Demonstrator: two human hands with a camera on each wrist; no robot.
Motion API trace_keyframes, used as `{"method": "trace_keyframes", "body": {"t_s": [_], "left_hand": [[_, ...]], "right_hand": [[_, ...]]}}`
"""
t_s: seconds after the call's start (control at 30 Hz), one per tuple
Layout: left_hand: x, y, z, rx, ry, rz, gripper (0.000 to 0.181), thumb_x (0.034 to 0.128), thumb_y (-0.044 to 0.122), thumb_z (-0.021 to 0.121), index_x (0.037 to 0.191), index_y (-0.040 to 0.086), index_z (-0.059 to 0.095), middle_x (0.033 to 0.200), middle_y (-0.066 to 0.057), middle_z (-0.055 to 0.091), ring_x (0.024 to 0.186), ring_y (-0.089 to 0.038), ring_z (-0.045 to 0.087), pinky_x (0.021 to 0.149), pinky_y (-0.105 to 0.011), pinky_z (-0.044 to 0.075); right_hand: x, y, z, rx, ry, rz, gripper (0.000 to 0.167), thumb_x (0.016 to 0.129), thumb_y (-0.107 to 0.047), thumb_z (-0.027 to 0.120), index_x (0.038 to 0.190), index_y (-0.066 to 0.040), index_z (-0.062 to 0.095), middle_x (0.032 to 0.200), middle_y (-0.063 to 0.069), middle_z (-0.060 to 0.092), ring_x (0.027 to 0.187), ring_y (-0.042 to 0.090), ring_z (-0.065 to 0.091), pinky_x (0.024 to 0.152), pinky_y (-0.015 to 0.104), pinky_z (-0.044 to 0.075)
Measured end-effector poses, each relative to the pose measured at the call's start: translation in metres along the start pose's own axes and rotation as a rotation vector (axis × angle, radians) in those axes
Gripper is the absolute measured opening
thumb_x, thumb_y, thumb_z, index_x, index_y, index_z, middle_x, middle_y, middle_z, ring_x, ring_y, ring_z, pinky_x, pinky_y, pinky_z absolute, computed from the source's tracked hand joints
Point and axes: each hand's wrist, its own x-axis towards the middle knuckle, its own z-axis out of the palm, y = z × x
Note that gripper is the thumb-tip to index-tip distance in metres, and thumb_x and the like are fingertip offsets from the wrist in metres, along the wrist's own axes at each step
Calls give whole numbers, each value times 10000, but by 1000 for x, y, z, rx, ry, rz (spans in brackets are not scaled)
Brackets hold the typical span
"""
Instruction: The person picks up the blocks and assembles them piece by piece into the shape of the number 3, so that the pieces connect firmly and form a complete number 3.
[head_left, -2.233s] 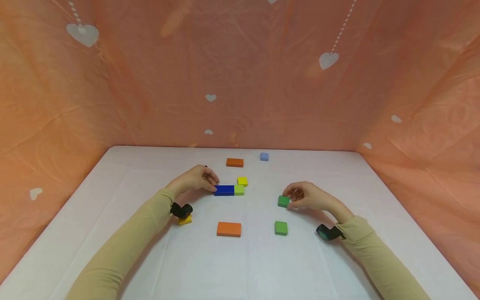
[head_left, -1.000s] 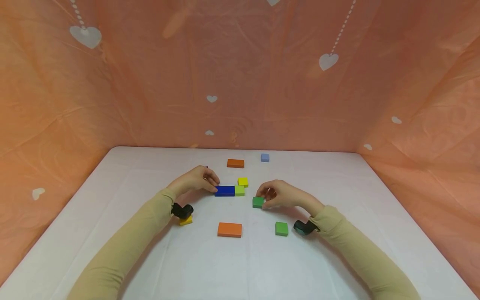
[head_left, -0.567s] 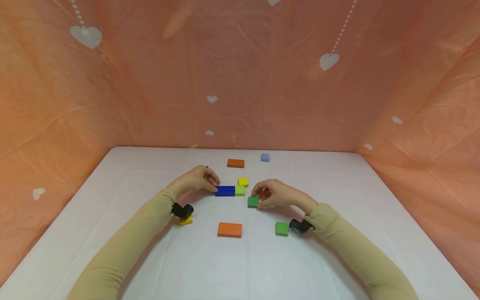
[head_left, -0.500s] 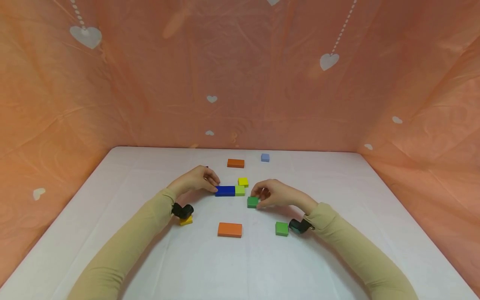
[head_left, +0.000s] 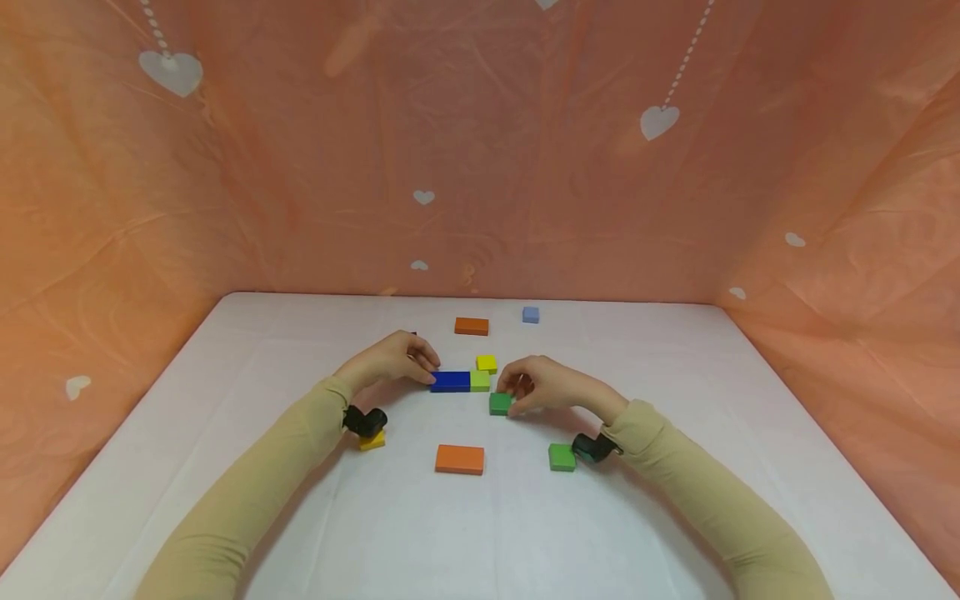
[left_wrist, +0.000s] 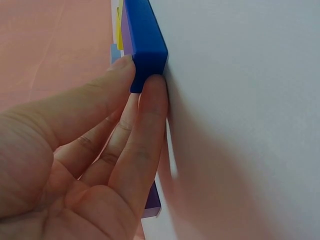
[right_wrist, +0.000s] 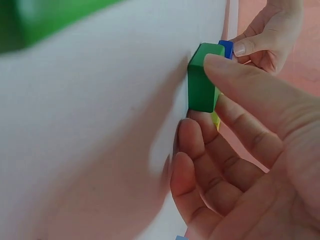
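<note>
My left hand (head_left: pixel 388 358) pinches the left end of a dark blue block (head_left: pixel 450 382) between thumb and fingers; the left wrist view shows the hand (left_wrist: pixel 100 150) at the end of the blue block (left_wrist: pixel 147 45). A lime-green block (head_left: pixel 479 381) touches the blue block's right end, and a yellow block (head_left: pixel 486 363) is just behind it. My right hand (head_left: pixel 555 387) holds a dark green block (head_left: pixel 500 404) slightly right of and nearer than the lime one. In the right wrist view, the thumb and fingers of the hand (right_wrist: pixel 250 140) are on the green block (right_wrist: pixel 202 80).
An orange block (head_left: pixel 460 460) and a green block (head_left: pixel 562 457) lie nearer on the white table (head_left: pixel 420 533). A yellow-orange block (head_left: pixel 372 441) sits beside the left wrist. Farther back are an orange block (head_left: pixel 472 327) and a light blue block (head_left: pixel 531 315). A purple block (left_wrist: pixel 153 201) shows behind the left hand.
My right hand has moved left with the dark green block, bringing it near the lime block. My left hand stays at the blue block. The right wrist camera now touches or overlaps the near green block.
</note>
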Motion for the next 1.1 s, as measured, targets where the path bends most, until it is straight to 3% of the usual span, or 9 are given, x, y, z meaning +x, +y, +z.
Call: {"method": "trace_keyframes", "body": {"t_s": [1.1], "left_hand": [[0, -1, 0, -54, -7, -16, 257, 831, 67, 741, 1067, 9, 661, 944, -85, 643, 859, -214, 585, 814, -281, 503]], "right_hand": [[15, 0, -3, 6, -22, 29, 294, 757, -164, 822, 989, -74, 664, 861, 4, 609, 771, 148, 537, 713, 255, 474]]}}
